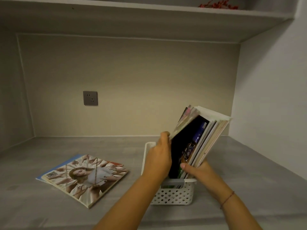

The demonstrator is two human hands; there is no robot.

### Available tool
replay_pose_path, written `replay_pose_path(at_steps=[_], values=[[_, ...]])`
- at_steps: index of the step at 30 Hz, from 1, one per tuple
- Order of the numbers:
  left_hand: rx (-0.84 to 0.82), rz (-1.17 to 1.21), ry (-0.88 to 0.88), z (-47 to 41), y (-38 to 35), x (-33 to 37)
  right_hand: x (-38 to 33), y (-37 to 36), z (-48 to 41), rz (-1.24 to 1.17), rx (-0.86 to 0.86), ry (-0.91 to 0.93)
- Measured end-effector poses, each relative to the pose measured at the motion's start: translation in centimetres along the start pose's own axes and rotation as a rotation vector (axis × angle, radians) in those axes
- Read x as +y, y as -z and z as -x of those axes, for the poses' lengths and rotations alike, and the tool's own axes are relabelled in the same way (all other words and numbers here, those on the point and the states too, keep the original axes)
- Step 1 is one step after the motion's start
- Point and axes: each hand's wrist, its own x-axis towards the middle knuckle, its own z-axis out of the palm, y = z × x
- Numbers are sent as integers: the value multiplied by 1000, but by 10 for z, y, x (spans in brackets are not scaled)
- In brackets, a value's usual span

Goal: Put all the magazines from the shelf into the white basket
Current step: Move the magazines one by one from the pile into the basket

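While the white basket [172,195] stood on the grey surface [49,213] near its front edge, a bundle of magazines [197,140] was found standing in it on end, long axis leaning up and to the right. The left hand [160,156] was pressed flat against the bundle's left face, fingers curled over the nearest cover rather than closed around anything. The right hand [197,170] was clamped on the bundle's lower right edge, thumb laid across the covers. Two further magazines [83,178] were noted lying flat on the surface, stacked, well apart from the basket and to its left, with their long axis running diagonally from near right to far left. It was judged that the task was partly done and that these two remained to be moved. The left hand was the nearer to them, so a reach leftward and slightly toward the person would be called for, once the bundle was settled.
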Motion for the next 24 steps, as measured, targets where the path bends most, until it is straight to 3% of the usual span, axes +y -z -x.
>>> replay_pose_path(at_steps=[4, 8, 15, 24], values=[[-256, 70, -29, 5, 3, -3, -5, -1, 3, -22, -38, 85], [-547, 312, 52, 11, 11, -10, -10, -2, 6, -48, -52, 125], [-675, 527, 223, 10, 26, -27, -12, -2, 9, -36, -49, 94], [-929, 174, 90, 8, 16, -10, -5, -2, 4, 4, -2, 58]])
